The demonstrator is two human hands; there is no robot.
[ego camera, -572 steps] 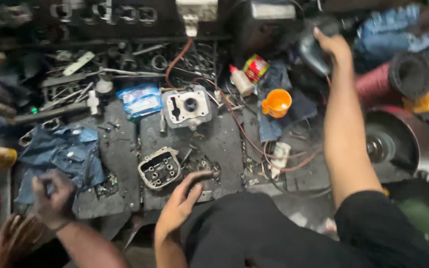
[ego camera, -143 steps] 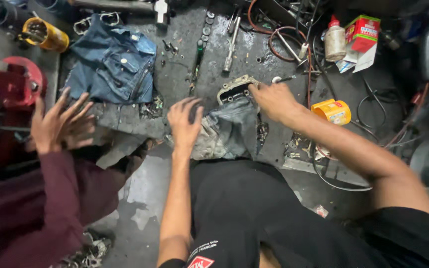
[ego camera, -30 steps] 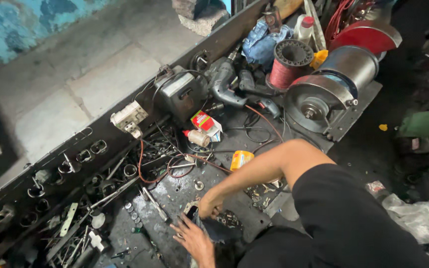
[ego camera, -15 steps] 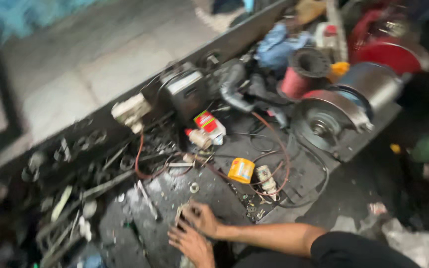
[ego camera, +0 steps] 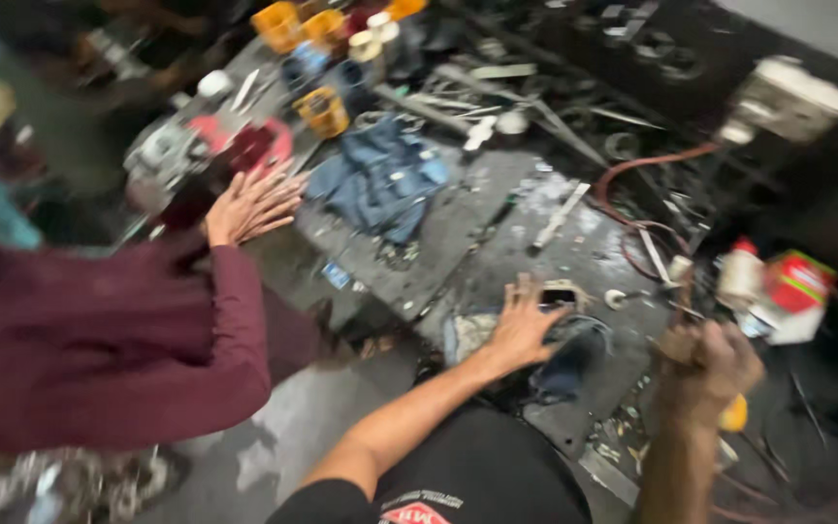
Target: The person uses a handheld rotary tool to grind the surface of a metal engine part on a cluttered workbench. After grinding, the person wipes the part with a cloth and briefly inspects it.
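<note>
Nearest, the left hand (ego camera: 521, 325) is laid flat and open on a grey rag (ego camera: 472, 335) at the near edge of the bench (ego camera: 458, 243), its fingertips touching a small metal part (ego camera: 557, 296) that sits just beyond. Half a second ago both hands were gathered at that part; now only the left is seen there. The right hand (ego camera: 710, 364) is lifted off to the right and closed in a fist; it is blurred, and what it grips, if anything, cannot be told. Further right, a white bottle (ego camera: 741, 272) and a red box (ego camera: 797, 283) are seen beside a red cable (ego camera: 632, 175). To the left, another person's hand (ego camera: 249, 204) in a maroon sleeve (ego camera: 99, 340) is spread open over the bench edge; it was not in view half a second ago. Beyond it lies a blue denim cloth (ego camera: 385, 180), and farthest back orange cups (ego camera: 322, 107) are set among scattered tools.
</note>
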